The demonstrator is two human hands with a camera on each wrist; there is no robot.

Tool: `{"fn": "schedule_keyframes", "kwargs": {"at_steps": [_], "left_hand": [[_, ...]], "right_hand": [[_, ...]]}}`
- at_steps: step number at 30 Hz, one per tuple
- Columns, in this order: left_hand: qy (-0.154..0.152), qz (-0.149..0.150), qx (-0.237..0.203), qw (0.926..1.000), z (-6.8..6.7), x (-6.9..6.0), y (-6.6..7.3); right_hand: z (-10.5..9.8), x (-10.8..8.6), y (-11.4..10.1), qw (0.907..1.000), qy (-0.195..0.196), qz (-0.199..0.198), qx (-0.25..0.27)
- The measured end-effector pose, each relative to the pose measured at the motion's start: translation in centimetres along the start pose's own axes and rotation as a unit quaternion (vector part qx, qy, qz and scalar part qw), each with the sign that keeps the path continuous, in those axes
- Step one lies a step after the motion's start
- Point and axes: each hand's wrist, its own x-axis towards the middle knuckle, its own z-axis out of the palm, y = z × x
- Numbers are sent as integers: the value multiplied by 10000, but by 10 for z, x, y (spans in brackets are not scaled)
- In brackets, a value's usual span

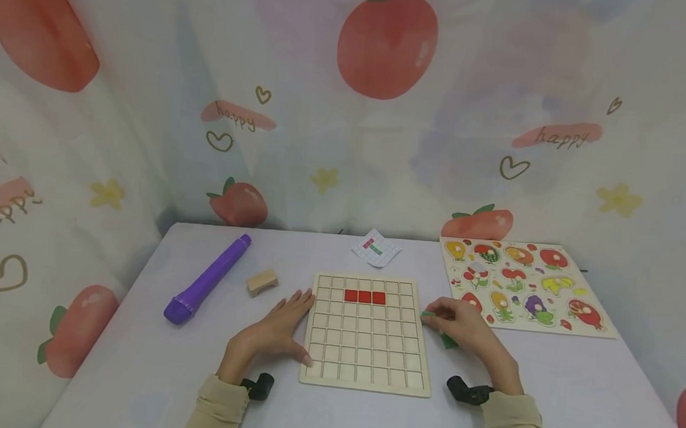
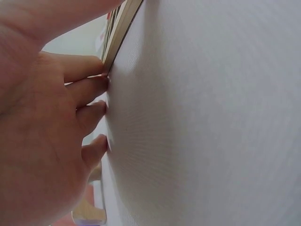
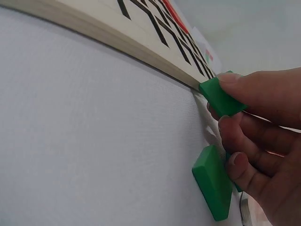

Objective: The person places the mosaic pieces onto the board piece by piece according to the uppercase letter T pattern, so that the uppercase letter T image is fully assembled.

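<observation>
A wooden grid board [image 1: 363, 387] lies flat at the middle of the table, with red square tiles [image 1: 364, 297] side by side in one of its upper rows. My left hand [image 1: 279, 327] rests at the board's left edge, fingers spread, thumb on the lower left corner. Beside the right edge, my right hand [image 1: 465, 324] pinches a green square tile [image 3: 221, 98] between thumb and fingers. Below those fingers another green tile [image 3: 212, 182] sits on the table, and a further green piece is partly hidden behind the fingertips.
A small pattern card [image 1: 376, 248] lies behind the board. To the left are a purple toy microphone [image 1: 208, 281] and an arched wooden block [image 1: 262, 281]. A fruit puzzle board [image 1: 519, 288] lies at the back right. A printed curtain [image 1: 346, 162] hangs behind the table.
</observation>
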Motion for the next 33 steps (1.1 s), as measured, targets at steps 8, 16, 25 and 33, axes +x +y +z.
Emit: {"fn": "schedule_keyframes", "kwargs": {"at_steps": [8,16,25,33], "left_hand": [[2,8,5,10000,0,0,0],[1,21,4,10000,-1,0,0],[8,8,-36,10000,0,-2,2],[31,3,-22,10000,1,-1,0]], "right_hand": [[1,2,-3,9998,126,-42,129],[6,2,-13,9973,254,-248,644],[17,3,-23,9951,389,-554,726],[25,4,-29,9941,426,-442,899]]}}
